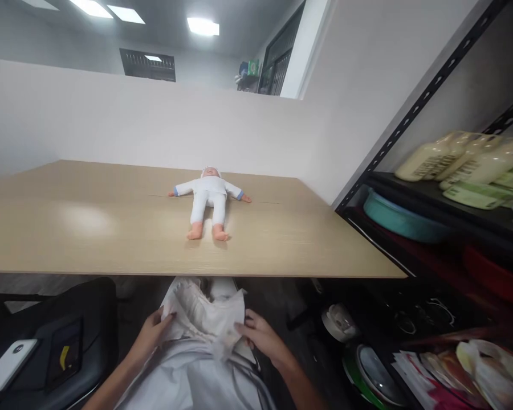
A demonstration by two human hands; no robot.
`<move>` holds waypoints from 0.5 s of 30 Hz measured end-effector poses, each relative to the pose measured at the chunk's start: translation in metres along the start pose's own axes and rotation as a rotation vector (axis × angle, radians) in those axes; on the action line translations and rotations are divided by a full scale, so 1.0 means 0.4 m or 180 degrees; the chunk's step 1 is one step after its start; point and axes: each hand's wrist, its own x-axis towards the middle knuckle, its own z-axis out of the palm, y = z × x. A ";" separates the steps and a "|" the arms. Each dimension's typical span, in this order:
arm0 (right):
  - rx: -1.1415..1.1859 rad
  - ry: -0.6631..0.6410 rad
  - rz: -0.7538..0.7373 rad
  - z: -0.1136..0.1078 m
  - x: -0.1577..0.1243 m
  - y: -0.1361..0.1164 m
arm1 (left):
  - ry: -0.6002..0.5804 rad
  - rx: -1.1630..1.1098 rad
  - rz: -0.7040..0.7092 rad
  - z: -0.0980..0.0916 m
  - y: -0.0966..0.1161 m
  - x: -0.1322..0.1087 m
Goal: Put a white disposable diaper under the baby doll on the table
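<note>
A white diaper [222, 313] with gathered, ruffled edges lies spread over my lap, below the table's front edge. My left hand [154, 330] pinches its left side between thumb and fingers. On the opposite side, my right hand [260, 336] grips the diaper's right edge with the fingers curled in. Beyond both hands, a baby doll [210, 196] lies on its back on the wooden table [111, 239]. It wears white clothes with blue cuffs, its arms are stretched out sideways and its bare feet point toward me.
A black chair [102, 324] at the left bears a white phone [11, 370] and a dark flat item. On the right, a rack [389, 176] holds cream bottles [431, 156], a teal basin [402, 219] and a red basin [496, 276]. A white partition [175, 125] stands behind the table.
</note>
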 end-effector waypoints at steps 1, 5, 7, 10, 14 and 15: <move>0.0028 -0.0075 -0.0022 0.004 -0.030 -0.008 | 0.0004 -0.0098 0.0082 -0.011 0.025 -0.018; -0.0618 0.0731 -0.0701 0.008 -0.136 -0.067 | -0.0057 -0.0341 0.0074 -0.067 0.136 -0.126; -0.0918 0.1165 -0.1059 0.016 -0.160 -0.117 | -0.0162 -0.0427 0.0066 -0.093 0.177 -0.178; -0.0834 0.0979 -0.1331 0.050 -0.150 -0.196 | -0.0096 -0.0392 -0.0009 -0.122 0.216 -0.221; -0.0205 0.0493 -0.1370 0.099 -0.084 -0.284 | -0.0480 -0.0179 0.0297 -0.138 0.281 -0.217; -0.0041 0.0438 -0.1401 0.103 -0.064 -0.303 | -0.0623 -0.0109 0.0451 -0.140 0.306 -0.209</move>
